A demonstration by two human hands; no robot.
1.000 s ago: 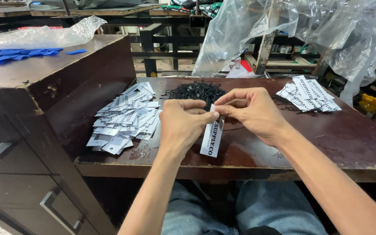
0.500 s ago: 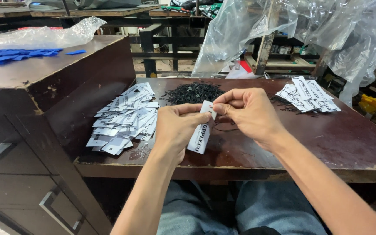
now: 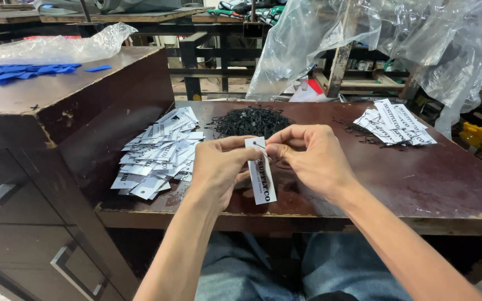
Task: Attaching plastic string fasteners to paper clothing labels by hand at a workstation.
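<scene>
- Pinching the white tag, your left hand grips its top edge; it looks light and bendy.
- Your right hand pinches a thin black loop at the hole, at 12 o'clock on the tag; judge it flimsy.

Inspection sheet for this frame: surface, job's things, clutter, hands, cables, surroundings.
Surface: worn dark wooden table, scuffed front edge.
Job's things: white paper tag held upright between both hands; black fastener pile behind; loose tag heap at left; smaller tag stack at right.
Clutter: blue pieces on the raised cabinet.
Hands: left hand and right hand pinch the tag's top.
Cables: nothing seen.
Surroundings: clear plastic sheeting, wooden racks behind.
</scene>
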